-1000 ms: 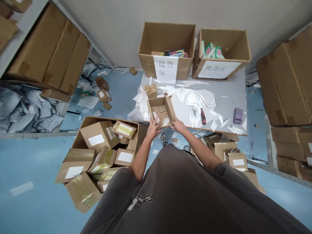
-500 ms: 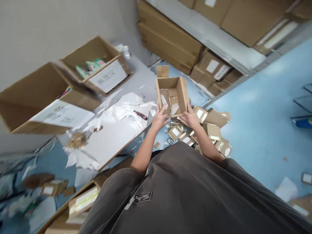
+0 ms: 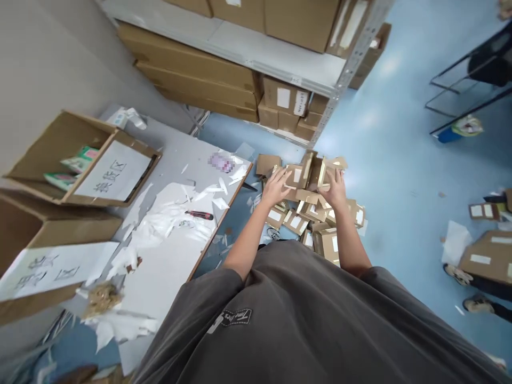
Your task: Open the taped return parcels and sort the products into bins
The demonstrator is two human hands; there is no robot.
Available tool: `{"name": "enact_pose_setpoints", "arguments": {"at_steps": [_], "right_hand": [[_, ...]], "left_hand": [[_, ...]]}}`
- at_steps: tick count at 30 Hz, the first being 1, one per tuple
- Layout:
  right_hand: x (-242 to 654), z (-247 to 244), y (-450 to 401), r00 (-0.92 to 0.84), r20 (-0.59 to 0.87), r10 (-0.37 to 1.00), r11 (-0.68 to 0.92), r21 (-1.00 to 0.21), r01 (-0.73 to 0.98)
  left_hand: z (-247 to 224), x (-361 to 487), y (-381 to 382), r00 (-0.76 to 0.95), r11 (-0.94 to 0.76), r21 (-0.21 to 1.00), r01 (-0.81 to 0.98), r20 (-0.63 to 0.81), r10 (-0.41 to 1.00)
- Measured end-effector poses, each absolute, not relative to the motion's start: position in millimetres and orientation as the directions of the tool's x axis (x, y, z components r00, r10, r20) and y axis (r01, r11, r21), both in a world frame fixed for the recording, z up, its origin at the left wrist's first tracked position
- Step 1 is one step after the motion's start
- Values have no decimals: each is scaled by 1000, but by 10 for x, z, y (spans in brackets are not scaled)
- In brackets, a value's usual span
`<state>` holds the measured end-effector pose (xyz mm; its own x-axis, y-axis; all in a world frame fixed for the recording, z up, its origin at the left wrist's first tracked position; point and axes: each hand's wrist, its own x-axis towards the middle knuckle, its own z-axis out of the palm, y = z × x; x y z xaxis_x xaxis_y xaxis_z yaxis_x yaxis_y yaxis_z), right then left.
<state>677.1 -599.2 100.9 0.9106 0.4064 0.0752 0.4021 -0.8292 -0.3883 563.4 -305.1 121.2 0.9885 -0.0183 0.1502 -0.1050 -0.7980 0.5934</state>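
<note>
My left hand reaches out over the floor with its fingers spread, holding nothing. Opposite it, my right hand is likewise open, fingers apart. Between and below them lies an open cardboard box, its flaps standing up, on a heap of discarded cardboard boxes. Several of the heaped boxes carry white labels and shiny tape. From this angle both hands look apart from the open box, though my right fingers overlap a flap in view.
Left is a white table with paper scraps, a red-and-black utility knife and labelled open cartons. A metal shelf with boxes stands ahead. At right are a person's shoes, a carton and a dark-framed cart.
Both hands have let go of the open box, which has dropped onto the heap. My hands have spread farther apart, and the view has turned to the right.
</note>
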Motion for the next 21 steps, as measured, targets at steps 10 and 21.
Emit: {"name": "enact_pose_setpoints", "arguments": {"at_steps": [10, 21], "right_hand": [[6450, 1184, -3719, 361, 241, 901, -240, -417, 877], [2774, 1507, -1845, -647, 239, 724, 677, -429, 599]], "left_hand": [[1358, 3483, -2327, 750, -681, 517, 519, 107, 653], [1588, -175, -3531, -238, 135, 507, 851, 144, 961]]}}
